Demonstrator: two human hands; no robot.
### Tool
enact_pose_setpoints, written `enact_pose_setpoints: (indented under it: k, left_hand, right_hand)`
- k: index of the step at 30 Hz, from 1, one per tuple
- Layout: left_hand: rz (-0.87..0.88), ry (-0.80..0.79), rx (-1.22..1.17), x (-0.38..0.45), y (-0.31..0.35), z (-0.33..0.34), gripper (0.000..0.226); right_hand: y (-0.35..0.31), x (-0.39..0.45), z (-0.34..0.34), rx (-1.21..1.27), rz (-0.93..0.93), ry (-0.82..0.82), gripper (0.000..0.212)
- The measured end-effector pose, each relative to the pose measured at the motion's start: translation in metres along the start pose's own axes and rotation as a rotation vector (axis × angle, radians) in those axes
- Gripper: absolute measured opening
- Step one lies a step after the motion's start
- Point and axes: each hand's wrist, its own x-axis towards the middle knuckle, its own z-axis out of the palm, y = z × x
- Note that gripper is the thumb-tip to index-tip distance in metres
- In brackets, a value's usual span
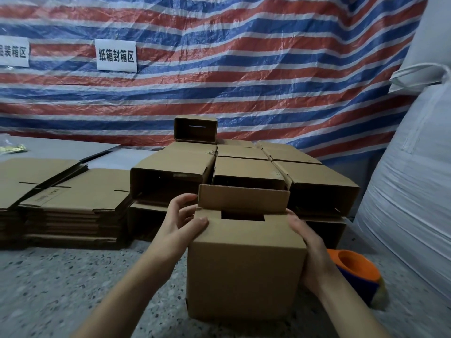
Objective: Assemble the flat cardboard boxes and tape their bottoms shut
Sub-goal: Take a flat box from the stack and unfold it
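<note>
A brown cardboard box [244, 269] stands on the speckled floor right in front of me. Its near flap lies folded down with a gap behind it, and the far flap [244, 198] stands upright. My left hand [181, 220] holds the box's upper left corner, thumb on the folded flap, fingers curled toward the far flap. On the right side, my right hand [310, 247] grips the box, fingers over the top edge. An orange and blue tape dispenser [358, 276] lies on the floor just right of the box, partly hidden by my right wrist.
Stacks of flat cardboard blanks [66, 198] lie to the left. Several assembled boxes [244, 167] are piled on their sides behind the box. A large white bulk sack [415, 179] fills the right. A striped tarp [219, 69] with paper signs hangs behind.
</note>
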Motion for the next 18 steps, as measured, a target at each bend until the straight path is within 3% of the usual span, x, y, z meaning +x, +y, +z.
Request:
enact_pose_setpoints:
  k: [3, 7, 13, 16, 18]
  left_hand:
    - [0.003, -0.004, -0.02, 0.001, -0.004, 0.004, 0.06]
    - [0.017, 0.007, -0.129, 0.001, -0.011, 0.014, 0.064]
    - [0.151, -0.035, 0.067, 0.005, -0.005, 0.007, 0.074]
    - [0.192, -0.005, 0.15, 0.004, -0.002, 0.001, 0.072]
    - [0.228, 0.055, 0.244, 0.001, -0.002, -0.002, 0.05]
  right_hand:
    - [-0.001, 0.001, -0.005, -0.018, 0.014, -0.038, 0.049]
    - [-0.003, 0.001, -0.004, 0.017, -0.015, -0.077, 0.041]
    - [-0.013, 0.007, -0.007, -0.013, -0.093, -0.166, 0.065]
    - [-0.011, 0.005, -0.009, -0.004, -0.11, -0.117, 0.042]
    - [-0.008, 0.003, -0.008, -0.028, -0.133, -0.041, 0.017]
